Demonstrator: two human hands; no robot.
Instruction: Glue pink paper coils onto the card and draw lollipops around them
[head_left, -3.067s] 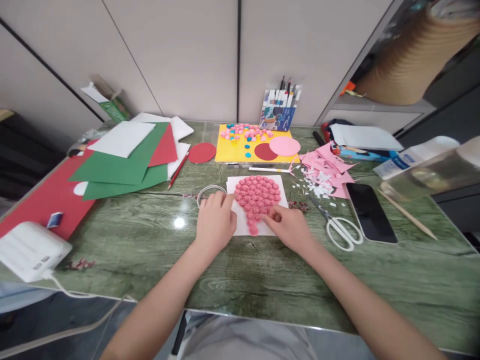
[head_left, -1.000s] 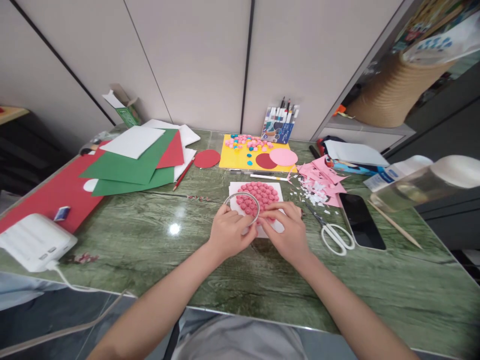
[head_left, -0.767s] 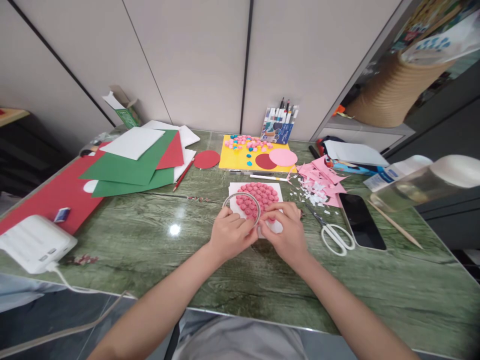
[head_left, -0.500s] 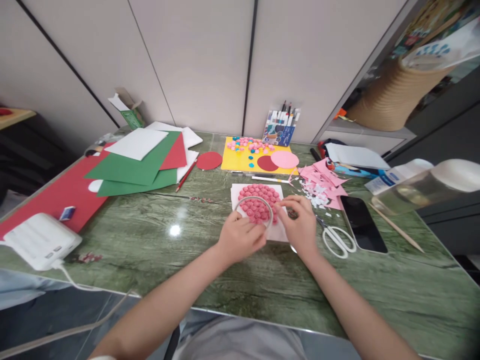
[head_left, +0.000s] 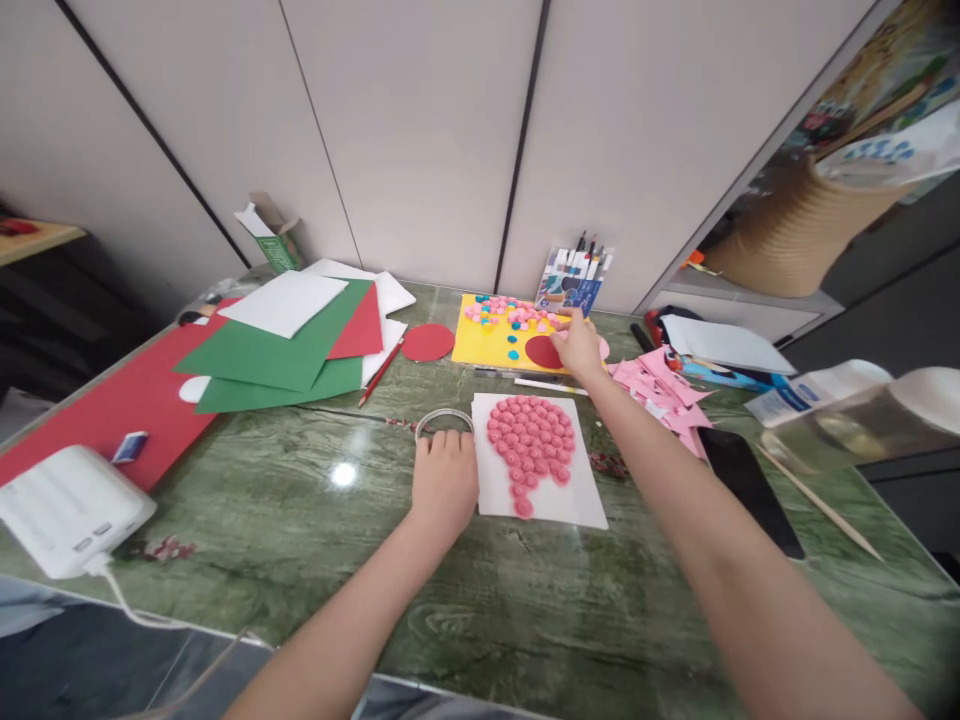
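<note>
My left hand (head_left: 445,472) is closed on a thin, nearly used-up roll of tape (head_left: 444,412), its ring standing up beyond the knuckles. Just right of it lies a white sheet (head_left: 576,507) covered in part by a cluster of small pink spiral dots (head_left: 529,437), with a short tail toward me. My right hand (head_left: 577,347) reaches over the yellow card (head_left: 480,347), thumb and fingers apart, by the loose pink and blue pieces (head_left: 517,314). Beneath and beside it are a dark red paper circle (head_left: 544,351) and a partly covered pink circle (head_left: 604,347).
At left are green paper sheets (head_left: 255,350), red paper (head_left: 112,420) and a white power adapter (head_left: 75,510). A marker box (head_left: 571,280) stands at the back. On the right lie pink scraps (head_left: 664,390), a phone (head_left: 750,490), a wooden stick (head_left: 821,500) and a clear bottle (head_left: 847,430).
My right hand has left the dotted sheet and stretched forward to the yellow card. My left hand has moved left off the sheet with the tape, uncovering the lower dots.
</note>
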